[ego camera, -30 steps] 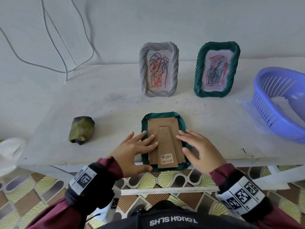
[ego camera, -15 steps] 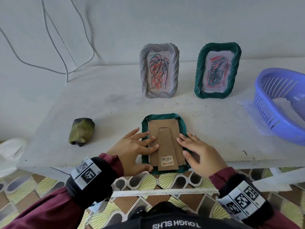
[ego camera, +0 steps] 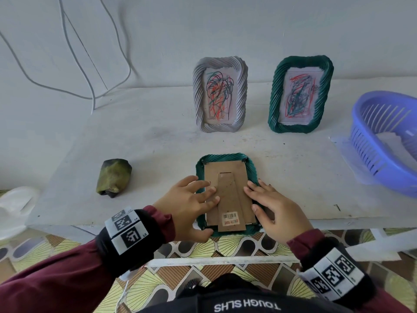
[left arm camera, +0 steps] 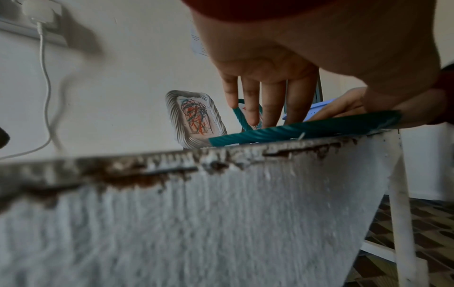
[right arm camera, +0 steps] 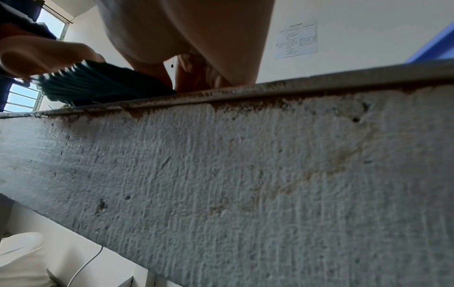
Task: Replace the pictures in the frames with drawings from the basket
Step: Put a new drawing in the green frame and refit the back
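Brown cardboard backing (ego camera: pixel 225 175) meets my hands first: my left hand (ego camera: pixel 188 205) lies flat with fingers spread across it, and my right hand (ego camera: pixel 278 210) presses relaxed fingers on its right edge. It closes a green rope-twist frame (ego camera: pixel 225 157) lying face down at the front edge of the rough white surface (ego camera: pixel 146 143). I count three frames; a grey frame (ego camera: pixel 220 96) and another green one (ego camera: pixel 301 94) stand behind, holding scribbles. Right sits one slatted purple basket (ego camera: pixel 383 143), left one crumpled green lump (ego camera: pixel 114 177).
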Tool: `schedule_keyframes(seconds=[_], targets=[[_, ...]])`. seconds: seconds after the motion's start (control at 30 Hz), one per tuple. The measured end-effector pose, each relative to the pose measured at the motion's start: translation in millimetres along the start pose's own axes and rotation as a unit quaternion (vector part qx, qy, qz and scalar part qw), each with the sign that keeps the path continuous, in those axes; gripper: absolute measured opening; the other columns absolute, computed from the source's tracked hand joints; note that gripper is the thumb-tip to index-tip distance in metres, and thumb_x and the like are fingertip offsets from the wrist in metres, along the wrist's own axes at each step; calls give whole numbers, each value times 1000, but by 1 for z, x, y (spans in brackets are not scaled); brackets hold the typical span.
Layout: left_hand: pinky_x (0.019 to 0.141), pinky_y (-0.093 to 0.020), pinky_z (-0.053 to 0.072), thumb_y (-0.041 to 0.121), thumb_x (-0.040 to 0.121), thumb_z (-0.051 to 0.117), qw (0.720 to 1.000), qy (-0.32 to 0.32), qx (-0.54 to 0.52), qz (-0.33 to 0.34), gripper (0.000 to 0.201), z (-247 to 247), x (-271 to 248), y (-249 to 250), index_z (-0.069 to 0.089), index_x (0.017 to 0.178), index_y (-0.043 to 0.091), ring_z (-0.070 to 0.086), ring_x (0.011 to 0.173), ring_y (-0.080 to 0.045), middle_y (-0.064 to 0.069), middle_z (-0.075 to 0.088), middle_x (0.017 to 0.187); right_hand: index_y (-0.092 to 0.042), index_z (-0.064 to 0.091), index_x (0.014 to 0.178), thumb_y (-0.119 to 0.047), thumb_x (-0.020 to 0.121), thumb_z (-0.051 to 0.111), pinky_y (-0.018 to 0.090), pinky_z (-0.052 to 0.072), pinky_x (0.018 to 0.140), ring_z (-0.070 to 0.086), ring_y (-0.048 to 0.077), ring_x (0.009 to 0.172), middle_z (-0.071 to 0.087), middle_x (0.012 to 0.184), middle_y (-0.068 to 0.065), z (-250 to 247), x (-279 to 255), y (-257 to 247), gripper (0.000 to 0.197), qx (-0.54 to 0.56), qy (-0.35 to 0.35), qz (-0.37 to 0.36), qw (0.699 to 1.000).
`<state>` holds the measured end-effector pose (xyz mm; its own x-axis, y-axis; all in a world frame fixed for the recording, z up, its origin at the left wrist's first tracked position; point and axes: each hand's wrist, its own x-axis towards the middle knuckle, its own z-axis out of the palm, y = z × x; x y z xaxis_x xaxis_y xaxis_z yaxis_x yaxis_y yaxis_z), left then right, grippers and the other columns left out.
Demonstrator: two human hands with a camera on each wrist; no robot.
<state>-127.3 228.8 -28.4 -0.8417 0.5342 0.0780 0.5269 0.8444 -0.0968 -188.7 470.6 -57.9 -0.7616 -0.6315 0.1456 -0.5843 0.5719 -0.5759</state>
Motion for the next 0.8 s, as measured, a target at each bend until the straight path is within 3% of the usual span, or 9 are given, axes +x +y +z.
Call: schedule_keyframes(seconds=[0.17,0.37,0.47,0.53,0.6,0.7,0.8], targets=[[89,-38,50,48,73,44,1000,15,2,-9,52,4,2,6,71,100,13,66,96,-22,-5,72,101,-31,43,132,-17,91,54,0,8,104,18,-8,132,31,135,-26,-1,0,-1,45,-9,-8,5,1000],[90,-36,50,50,77,43,1000,-9,-20,-14,51,1,-1,2,68,107,16,64,101,-21,-1,70,106,-34,40,133,-23,92,52,4,7,104,14,-7,133,27,135,-28,-8,2,-6,45,-18,-30,18,999],[89,-37,50,59,78,41,999,-25,-38,-18,58,-1,-6,-3,63,115,21,63,106,-18,3,67,114,-40,29,137,-47,86,52,13,7,109,5,-11,129,15,137,-32,-23,6,-12,56,-57,-103,24,993],[89,-36,49,68,76,38,998,-34,-44,-24,66,-2,-8,-5,61,119,24,62,108,-16,5,65,118,-41,21,139,-63,77,51,14,1,107,0,-12,128,8,137,-33,-33,11,-14,73,-89,-155,21,984],[90,-37,48,74,75,33,997,-46,-45,-31,72,-3,-8,-5,59,120,25,61,109,-15,5,64,120,-40,19,141,-69,72,51,15,-4,106,-1,-12,128,5,139,-31,-39,16,-15,82,-113,-185,10,976],[93,-39,45,76,78,24,997,-54,-50,-32,75,-3,-8,-4,58,122,25,59,112,-18,5,63,120,-35,25,142,-69,72,54,18,5,108,10,-3,136,13,148,-23,-45,22,-17,83,-146,-195,-11,970],[101,-42,31,75,77,27,997,-65,-24,-26,74,-3,-5,-5,57,123,25,54,120,-20,6,62,122,-30,34,140,-65,75,55,25,18,108,24,9,135,24,150,-14,-52,29,-22,76,-200,-204,-38,957]])
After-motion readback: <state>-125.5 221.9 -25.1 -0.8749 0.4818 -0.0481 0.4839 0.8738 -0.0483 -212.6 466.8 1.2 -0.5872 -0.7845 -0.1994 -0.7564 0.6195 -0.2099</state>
